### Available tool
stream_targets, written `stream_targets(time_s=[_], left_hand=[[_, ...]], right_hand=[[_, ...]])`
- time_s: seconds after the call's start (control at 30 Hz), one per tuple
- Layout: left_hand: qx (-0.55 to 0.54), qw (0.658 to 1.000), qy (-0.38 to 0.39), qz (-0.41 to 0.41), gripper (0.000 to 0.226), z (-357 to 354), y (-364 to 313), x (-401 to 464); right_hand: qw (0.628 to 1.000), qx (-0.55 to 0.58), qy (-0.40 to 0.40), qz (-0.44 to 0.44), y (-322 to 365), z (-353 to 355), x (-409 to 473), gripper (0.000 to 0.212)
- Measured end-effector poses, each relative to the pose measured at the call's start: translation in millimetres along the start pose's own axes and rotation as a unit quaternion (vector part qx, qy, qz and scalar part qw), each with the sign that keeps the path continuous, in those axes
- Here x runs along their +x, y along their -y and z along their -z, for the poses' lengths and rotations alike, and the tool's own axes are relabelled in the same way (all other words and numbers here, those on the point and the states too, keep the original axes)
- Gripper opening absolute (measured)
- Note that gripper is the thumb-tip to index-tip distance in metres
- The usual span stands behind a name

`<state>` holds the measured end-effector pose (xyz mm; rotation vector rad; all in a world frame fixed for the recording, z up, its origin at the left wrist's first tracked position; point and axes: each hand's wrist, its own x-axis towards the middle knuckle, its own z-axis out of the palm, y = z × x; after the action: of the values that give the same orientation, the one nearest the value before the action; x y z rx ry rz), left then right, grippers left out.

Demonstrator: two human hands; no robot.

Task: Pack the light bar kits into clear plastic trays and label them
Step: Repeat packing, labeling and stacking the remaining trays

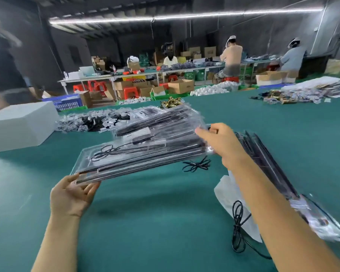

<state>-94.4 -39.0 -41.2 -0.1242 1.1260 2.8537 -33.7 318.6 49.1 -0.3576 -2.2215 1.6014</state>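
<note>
A clear plastic tray (137, 156) packed with black light bars and a coiled cable is lifted off the green table (165, 222). My left hand (73, 195) supports its near left corner from below, palm up, thumb on the rim. My right hand (222, 142) grips the tray's far right end. More packed clear trays (157, 118) are stacked just behind it. To the right lies another pile of trays with light bars (267, 163).
A black cable bundle (196, 165) lies under the tray's right end; another cable (238, 228) and a white bag (230, 195) lie under my right forearm. A white foam block (22, 126) stands left. Bagged small parts (90, 122) and brass pieces (171, 102) lie farther back. People work at distant benches.
</note>
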Motion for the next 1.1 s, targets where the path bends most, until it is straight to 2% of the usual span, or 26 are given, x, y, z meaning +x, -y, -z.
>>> stream_targets(time_s=[0.07, 0.13, 0.2, 0.33, 0.47, 0.57, 0.6, 0.73, 0.87, 0.93, 1.0, 1.1], left_hand=[[-0.018, 0.999, -0.028, -0.004, 0.029, 5, -2, 0], [-0.038, 0.998, -0.051, -0.015, 0.040, 5, -2, 1], [-0.062, 0.996, -0.059, -0.040, 0.046, -1, 1, 3], [-0.032, 0.998, -0.002, -0.053, 0.015, -31, 26, 1], [0.025, 0.998, 0.061, 0.005, 0.037, -73, 68, -16], [0.050, 0.998, 0.027, 0.003, 0.073, -89, 89, -25], [0.053, 0.998, 0.018, 0.002, 0.072, -88, 90, -24], [0.120, 0.992, 0.020, -0.027, 0.039, -75, 72, -14], [0.163, 0.983, 0.086, -0.022, 0.030, -58, 47, -13], [0.169, 0.981, 0.092, 0.007, 0.021, -50, 38, -12], [0.194, 0.978, 0.073, 0.024, 0.022, -45, 33, -13], [0.233, 0.968, 0.088, 0.037, 0.022, -43, 32, -14]], right_hand=[[0.997, 0.047, 0.017, -0.055, -9, -18, -6, 0.035], [0.990, 0.095, 0.039, -0.094, -19, -34, -13, 0.022], [0.984, 0.136, 0.035, -0.109, -31, -47, -19, 0.019], [0.981, 0.185, 0.001, -0.065, -48, -70, -32, 0.015], [0.979, 0.205, -0.008, -0.010, -51, -82, -41, 0.014], [0.981, 0.193, -0.011, -0.012, -50, -80, -43, 0.019], [0.983, 0.183, -0.006, -0.023, -49, -77, -43, 0.021], [0.976, 0.206, -0.021, -0.071, -45, -61, -34, 0.035], [0.985, 0.156, -0.031, -0.062, -45, -47, -29, 0.027], [0.994, 0.105, 0.010, -0.037, -44, -47, -30, 0.026], [0.994, 0.080, 0.070, -0.008, -41, -51, -36, 0.028], [0.983, 0.081, 0.164, -0.005, -36, -58, -44, 0.044]])
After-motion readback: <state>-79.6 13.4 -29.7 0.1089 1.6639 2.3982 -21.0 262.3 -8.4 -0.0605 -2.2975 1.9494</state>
